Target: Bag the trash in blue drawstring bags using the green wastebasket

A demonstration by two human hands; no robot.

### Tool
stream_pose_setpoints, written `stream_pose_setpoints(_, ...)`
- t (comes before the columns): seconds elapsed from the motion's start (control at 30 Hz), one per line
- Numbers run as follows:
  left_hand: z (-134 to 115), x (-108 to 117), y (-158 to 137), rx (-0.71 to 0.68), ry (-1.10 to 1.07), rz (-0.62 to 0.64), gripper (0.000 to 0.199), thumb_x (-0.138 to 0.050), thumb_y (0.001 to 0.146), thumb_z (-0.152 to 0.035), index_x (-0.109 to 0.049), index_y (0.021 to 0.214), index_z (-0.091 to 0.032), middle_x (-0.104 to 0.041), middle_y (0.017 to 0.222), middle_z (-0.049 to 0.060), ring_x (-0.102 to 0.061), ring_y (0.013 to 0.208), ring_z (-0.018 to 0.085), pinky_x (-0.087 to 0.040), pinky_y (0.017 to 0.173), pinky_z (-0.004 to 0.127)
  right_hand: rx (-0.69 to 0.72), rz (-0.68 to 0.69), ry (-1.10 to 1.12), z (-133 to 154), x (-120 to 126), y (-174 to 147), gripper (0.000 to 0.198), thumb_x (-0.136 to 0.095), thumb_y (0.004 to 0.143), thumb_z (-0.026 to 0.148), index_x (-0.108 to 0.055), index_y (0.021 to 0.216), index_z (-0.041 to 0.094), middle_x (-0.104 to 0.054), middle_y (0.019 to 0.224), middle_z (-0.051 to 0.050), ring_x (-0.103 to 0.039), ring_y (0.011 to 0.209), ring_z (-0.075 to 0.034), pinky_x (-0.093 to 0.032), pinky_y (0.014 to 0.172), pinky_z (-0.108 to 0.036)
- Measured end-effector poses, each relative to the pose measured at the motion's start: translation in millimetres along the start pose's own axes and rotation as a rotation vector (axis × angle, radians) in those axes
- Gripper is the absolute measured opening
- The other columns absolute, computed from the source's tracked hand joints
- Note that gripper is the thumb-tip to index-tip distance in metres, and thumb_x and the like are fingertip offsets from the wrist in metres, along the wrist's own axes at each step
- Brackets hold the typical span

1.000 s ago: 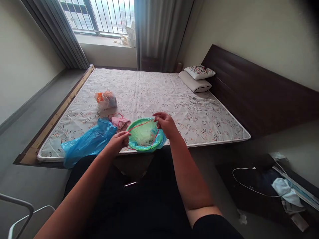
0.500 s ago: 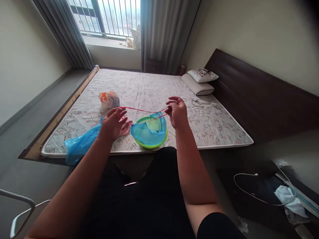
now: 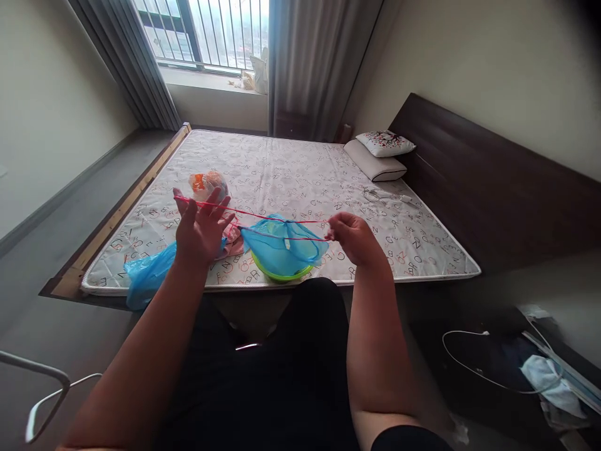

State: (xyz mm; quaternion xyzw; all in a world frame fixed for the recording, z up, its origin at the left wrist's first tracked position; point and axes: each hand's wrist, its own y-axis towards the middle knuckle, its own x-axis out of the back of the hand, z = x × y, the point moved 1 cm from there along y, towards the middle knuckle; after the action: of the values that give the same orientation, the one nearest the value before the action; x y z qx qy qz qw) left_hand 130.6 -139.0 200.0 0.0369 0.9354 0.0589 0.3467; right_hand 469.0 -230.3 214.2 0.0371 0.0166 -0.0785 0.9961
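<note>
A thin blue drawstring bag (image 3: 277,247) lies over a green bowl (image 3: 282,275) at the mattress's near edge, its mouth drawn together. From it a red drawstring (image 3: 253,214) runs taut to both sides. My left hand (image 3: 200,235) is palm up with spread fingers, and the string is hooked across its thumb and fingers. On the other side, my right hand (image 3: 352,237) pinches the string's other end between closed fingertips. Beside my left forearm are a crumpled blue plastic bag (image 3: 153,272) and a pink cloth (image 3: 233,243), partly hidden.
The patterned mattress (image 3: 300,169) fills the middle. On it lie a clear bag with orange contents (image 3: 206,181), pillows (image 3: 375,163) and a white cable (image 3: 389,197). A dark headboard (image 3: 469,163) stands at right. A metal frame (image 3: 47,376) is at lower left.
My hands have moved farther apart, the left turning palm up and the right moving right and down. The drawstring is pulled wider and the bag's mouth has gathered over the bowl.
</note>
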Motion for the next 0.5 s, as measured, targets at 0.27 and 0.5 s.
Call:
stream_pose_setpoints(0.27, 7.7, -6.9, -0.5, 0.182, -0.030, -0.153, 0.040, -0.056, 0.108, -0.022, -0.053, 0.146, -0.034, -0.071, 0.082, -0.002, -0.071, 0.065, 0.016, -0.063, 0.072, 0.035, 0.273, -0.077, 0.482, -7.2, -32.0, -5.7, 0.028, -0.075, 0.090, 0.055, -0.073, 0.113, 0.040, -0.059, 0.158, 0.004, -0.051, 0.152, -0.028, -0.049, 0.117, -0.056)
stream_pose_setpoints(0.5, 2.6, -24.4, -11.4, 0.103, 0.054, -0.124, 0.043, -0.066, 0.099, -0.017, -0.061, 0.141, -0.026, -0.064, 0.073, -0.004, -0.071, 0.065, 0.016, -0.062, 0.069, 0.030, 0.307, -0.100, 0.305, -5.6, -48.7, 4.2, 0.078, -0.061, 0.098, 0.054, -0.028, 0.168, 0.051, -0.057, 0.158, -0.003, -0.068, 0.129, -0.024, -0.060, 0.104, -0.044)
